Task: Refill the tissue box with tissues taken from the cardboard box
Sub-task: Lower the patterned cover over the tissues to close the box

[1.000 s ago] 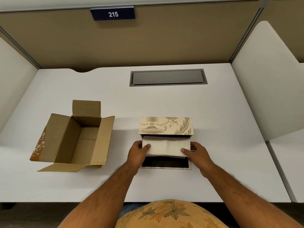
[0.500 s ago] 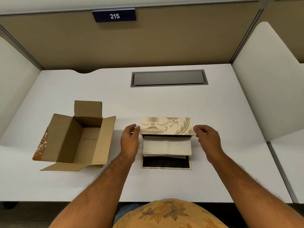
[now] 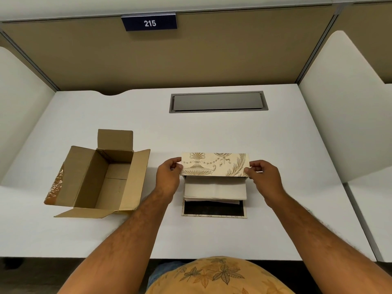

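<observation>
The cream tissue box with gold ornament stands mid-desk, its front flap folded down flat, dark side up. A white tissue stack sticks out of its open front. My left hand pinches the box's left end and my right hand pinches its right end. The brown cardboard box lies open to the left with nothing visible inside.
A grey cable hatch is set into the white desk behind the tissue box. White side dividers flank the desk, a tan back panel carries a "215" sign.
Both hands let go of the tissue stack, moved up and outward, and now grip the two ends of the tissue box. The stack stays in the box opening.
</observation>
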Tool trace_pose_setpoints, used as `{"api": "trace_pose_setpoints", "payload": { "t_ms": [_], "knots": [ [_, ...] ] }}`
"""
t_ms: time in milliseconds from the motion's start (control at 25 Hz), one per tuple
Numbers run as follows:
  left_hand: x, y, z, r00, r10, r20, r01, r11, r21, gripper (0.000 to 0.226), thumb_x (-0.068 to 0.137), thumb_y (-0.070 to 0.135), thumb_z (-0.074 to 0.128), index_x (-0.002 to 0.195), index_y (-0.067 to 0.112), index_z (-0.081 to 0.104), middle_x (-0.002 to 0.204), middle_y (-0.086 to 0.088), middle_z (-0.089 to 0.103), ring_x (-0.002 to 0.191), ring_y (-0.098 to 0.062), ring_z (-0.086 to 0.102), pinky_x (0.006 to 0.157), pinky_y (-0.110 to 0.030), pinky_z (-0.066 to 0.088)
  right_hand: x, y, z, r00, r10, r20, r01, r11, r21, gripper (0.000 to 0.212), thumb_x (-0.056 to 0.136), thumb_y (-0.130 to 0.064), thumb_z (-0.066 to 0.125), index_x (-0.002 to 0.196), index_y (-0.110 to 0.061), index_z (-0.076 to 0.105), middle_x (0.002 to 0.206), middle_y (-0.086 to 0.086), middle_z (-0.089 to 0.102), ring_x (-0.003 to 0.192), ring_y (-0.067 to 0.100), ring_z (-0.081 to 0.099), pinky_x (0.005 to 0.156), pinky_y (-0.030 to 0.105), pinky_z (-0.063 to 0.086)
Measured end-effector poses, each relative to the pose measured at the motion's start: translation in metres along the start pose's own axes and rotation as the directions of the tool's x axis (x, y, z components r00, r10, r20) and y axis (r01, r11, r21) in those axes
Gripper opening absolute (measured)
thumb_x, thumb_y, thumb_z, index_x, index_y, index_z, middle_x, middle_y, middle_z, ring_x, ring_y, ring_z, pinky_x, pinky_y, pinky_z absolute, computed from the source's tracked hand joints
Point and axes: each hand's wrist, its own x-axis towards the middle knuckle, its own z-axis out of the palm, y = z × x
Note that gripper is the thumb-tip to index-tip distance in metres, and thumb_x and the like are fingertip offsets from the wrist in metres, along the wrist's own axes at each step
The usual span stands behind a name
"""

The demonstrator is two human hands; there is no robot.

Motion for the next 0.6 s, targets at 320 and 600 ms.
{"api": "trace_pose_setpoints", "payload": {
  "t_ms": [320,600],
  "knots": [
    [-0.028,-0.017,-0.016,0.999,-0.017,0.05,0.016,1.0,0.018,0.023,0.106,0.005,0.057,0.119,0.018,0.071,0.105,-0.003,0.074,0.094,-0.017,0.07,0.072,-0.022,0.052,-0.031,0.016,-0.012,0.998,0.005,0.06,-0.003,1.0,-0.029,0.016,0.089,-0.014,0.084,0.098,-0.02,0.072,0.096,0.008,0.076,0.084,0.025,0.071,0.074,0.034,0.053],
    [-0.054,-0.041,-0.027,0.99,-0.1,0.096,0.098,0.995,0.018,0.017,0.103,0.002,0.059,0.107,0.014,0.07,0.105,-0.007,0.076,0.091,-0.017,0.07,0.072,-0.027,0.052,-0.056,0.035,-0.019,0.992,0.031,0.119,-0.017,0.993,-0.121,0.017,0.086,-0.016,0.086,0.091,-0.018,0.071,0.095,0.006,0.077,0.084,0.025,0.071,0.072,0.033,0.053]
  ]
}}
